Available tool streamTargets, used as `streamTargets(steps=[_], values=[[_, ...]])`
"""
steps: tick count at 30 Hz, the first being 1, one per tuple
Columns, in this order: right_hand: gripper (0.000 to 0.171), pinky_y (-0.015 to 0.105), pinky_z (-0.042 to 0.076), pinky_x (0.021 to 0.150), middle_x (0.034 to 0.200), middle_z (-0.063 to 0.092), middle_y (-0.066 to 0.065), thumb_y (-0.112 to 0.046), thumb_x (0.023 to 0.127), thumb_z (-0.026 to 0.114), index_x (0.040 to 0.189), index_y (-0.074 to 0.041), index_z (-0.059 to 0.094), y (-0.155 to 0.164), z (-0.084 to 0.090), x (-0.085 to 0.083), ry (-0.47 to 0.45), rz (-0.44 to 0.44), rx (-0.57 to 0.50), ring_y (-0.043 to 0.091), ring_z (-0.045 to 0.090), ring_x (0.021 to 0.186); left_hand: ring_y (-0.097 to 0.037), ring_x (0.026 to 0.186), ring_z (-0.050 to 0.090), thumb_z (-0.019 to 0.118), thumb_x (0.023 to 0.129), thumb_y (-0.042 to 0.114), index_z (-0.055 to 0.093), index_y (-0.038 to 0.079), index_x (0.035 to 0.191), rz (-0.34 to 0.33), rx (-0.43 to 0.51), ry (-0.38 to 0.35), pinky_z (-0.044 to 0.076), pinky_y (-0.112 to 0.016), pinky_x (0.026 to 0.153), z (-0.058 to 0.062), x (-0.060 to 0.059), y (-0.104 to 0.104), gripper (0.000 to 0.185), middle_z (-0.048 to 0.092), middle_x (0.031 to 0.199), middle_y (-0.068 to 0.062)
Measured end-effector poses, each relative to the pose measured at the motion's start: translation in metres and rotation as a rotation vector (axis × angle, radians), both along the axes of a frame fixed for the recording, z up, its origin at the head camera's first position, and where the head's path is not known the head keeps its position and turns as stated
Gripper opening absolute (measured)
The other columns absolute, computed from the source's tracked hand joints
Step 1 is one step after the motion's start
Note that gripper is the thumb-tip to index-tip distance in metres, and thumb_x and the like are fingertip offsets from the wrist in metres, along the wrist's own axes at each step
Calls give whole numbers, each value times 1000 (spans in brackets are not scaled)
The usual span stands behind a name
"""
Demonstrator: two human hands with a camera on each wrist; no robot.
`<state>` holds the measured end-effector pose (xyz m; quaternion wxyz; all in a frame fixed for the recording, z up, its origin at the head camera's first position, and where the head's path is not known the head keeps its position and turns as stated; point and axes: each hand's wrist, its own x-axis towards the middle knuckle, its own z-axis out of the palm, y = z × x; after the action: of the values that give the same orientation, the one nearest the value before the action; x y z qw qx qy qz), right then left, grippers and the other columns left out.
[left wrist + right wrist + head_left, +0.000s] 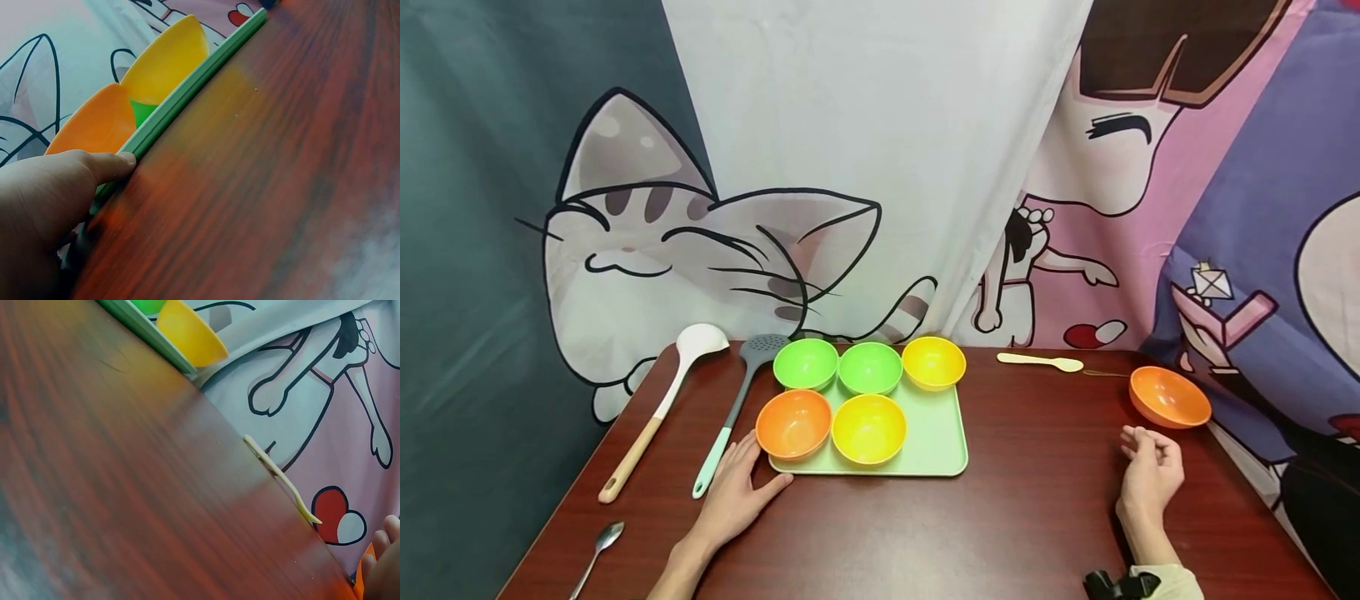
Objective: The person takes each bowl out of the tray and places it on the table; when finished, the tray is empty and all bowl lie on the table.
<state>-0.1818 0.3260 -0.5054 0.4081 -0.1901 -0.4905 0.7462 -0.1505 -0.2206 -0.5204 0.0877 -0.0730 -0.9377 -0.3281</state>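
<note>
My left hand [735,493] lies at the front left corner of a light green tray [936,433]. Its thumb [119,164] touches the tray's front edge, and the fingers reach straight along the left side, by an orange bowl [793,425]. A yellow bowl [869,429] stands beside that one in the front row. Behind them sit two green bowls [806,365] and another yellow bowl [934,363]. On the right, my right hand [1152,475] is raised with loosely bent fingers and nothing in them, just in front of a separate orange bowl [1170,398].
Left of the tray lie a white ladle [658,412] with a wooden handle and a grey slotted turner [741,404]. A small metal spoon [598,550] is at the front left. Near the back edge rests a pale yellow spoon [1040,361]. Printed curtain hangs behind the table.
</note>
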Motion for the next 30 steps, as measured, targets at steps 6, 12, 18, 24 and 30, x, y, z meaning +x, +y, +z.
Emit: streamTargets(steps=[6,12,18,24,30], values=[[7,15,56,65,77,75,-5,-3,96,60,92,-7,62,-2,-2,3,-40,44,18,6,71,71,-44,143,36,76,85,44,43,-3,148,-1,4,-6,19,-63,118,-2,2,0,85,43,152,-26],[5,14,56,67,80,75,-5,-4,96,60,95,-5,64,-11,-3,-1,-36,84,53,6,72,74,-44,143,36,76,85,44,43,-4,148,6,-3,-3,19,-62,119,-1,1,0,86,43,152,-27],[4,14,56,67,81,76,-6,-5,96,60,96,-3,65,-17,-2,-4,-60,108,76,5,72,76,-44,142,37,77,85,42,44,-5,147,5,-7,12,20,-62,118,-1,0,0,85,44,150,-28],[5,13,57,71,85,76,-7,-9,97,62,99,-5,65,-21,-2,-3,-86,143,97,5,72,81,-45,142,37,77,85,42,43,-6,147,5,-12,6,19,-61,119,-1,0,0,85,43,151,-28],[8,13,56,71,86,76,-8,-8,97,62,103,-3,64,-25,-2,-5,-88,176,90,4,72,82,-45,142,37,77,85,42,44,-6,146,8,-14,4,20,-61,119,-1,0,0,85,43,151,-29]])
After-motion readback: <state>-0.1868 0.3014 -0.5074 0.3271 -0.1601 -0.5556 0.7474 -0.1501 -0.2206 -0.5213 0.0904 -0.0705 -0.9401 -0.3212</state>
